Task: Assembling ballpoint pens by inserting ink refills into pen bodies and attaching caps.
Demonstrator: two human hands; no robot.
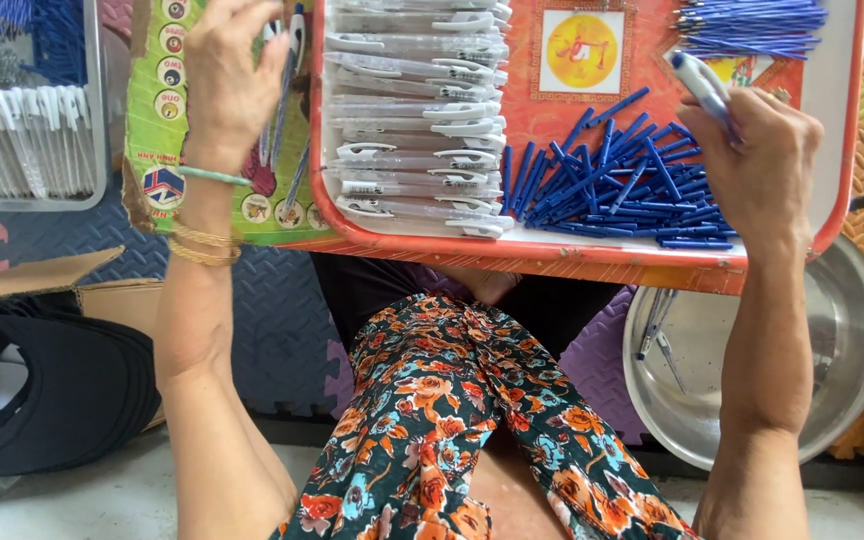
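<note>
My left hand point(227, 75) is raised over a green cardboard lid point(152, 120), fingers closed around a white and blue pen point(290, 70) held upright. My right hand point(757, 160) hovers above the right part of an orange tray point(592, 255), gripping a white pen barrel with a blue tip point(702, 85). On the tray lie a stack of clear-white pen barrels point(417, 110), a heap of short blue pen parts point(617, 185) and a bundle of thin blue refills point(747, 25).
A metal bowl point(832, 360) with a few pens stands at the lower right. A metal tray of white pen parts point(22, 140) lies at the left. A black cap point(52, 390) and cardboard box point(102, 290) lie lower left. My floral-trousered legs point(452, 430) fill the bottom centre.
</note>
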